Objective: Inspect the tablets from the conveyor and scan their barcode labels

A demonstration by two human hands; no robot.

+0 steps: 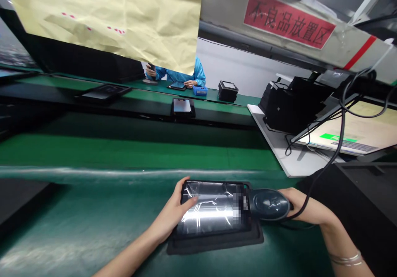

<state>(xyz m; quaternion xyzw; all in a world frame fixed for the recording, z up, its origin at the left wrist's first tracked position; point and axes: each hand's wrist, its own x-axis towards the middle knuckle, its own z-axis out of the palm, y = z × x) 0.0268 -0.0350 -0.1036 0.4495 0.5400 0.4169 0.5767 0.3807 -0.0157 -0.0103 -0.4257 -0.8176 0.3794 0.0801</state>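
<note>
A black tablet (211,210) with a glossy, reflective screen lies on a dark flat pad (217,244) on the green work surface. My left hand (178,206) grips its left edge, thumb over the screen and fingers at the far corner. On the right, my right hand (297,204) is wrapped round a dark handheld scanner (269,204), whose head is at the tablet's right edge; most of these fingers are hidden behind the scanner. A black cable runs up from the scanner.
Beyond the green bench (139,150), a black strip carries two devices. A person in blue sleeves (200,72) works farther back. At right are a stack of black items (291,103), a monitor (356,132) and hanging cables. A black slab (21,202) lies at left.
</note>
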